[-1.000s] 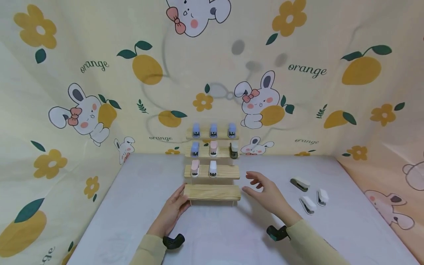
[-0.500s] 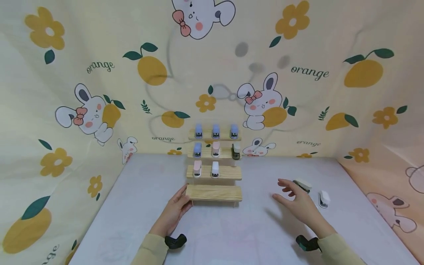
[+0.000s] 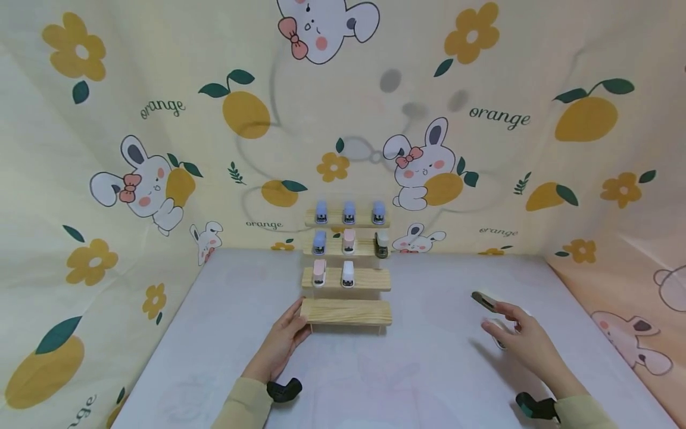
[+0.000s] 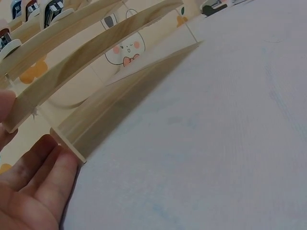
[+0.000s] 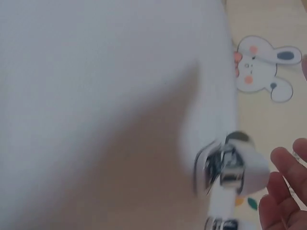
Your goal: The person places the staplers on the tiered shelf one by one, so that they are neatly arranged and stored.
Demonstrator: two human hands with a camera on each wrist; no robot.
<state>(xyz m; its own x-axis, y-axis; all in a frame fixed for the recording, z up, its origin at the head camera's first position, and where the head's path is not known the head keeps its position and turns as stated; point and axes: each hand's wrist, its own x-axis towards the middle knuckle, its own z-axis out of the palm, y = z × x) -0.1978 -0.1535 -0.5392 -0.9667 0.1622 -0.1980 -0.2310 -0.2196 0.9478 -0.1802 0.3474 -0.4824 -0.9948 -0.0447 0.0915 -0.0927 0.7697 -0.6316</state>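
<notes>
Your right hand hangs relaxed and spread over a white stapler (blurred, if you check the right wrist view), near a dark stapler on the table. Your left hand grips the wooden rack by its bottom left end. Higher up the rack stand eight staplers; a printed cloth hangs behind.

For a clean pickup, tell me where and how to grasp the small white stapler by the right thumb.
From above, I'd pinch the small white stapler across its rounded body's sides: it rests on the pale tabletop, metal mouth facing the black wrist camera.
</notes>
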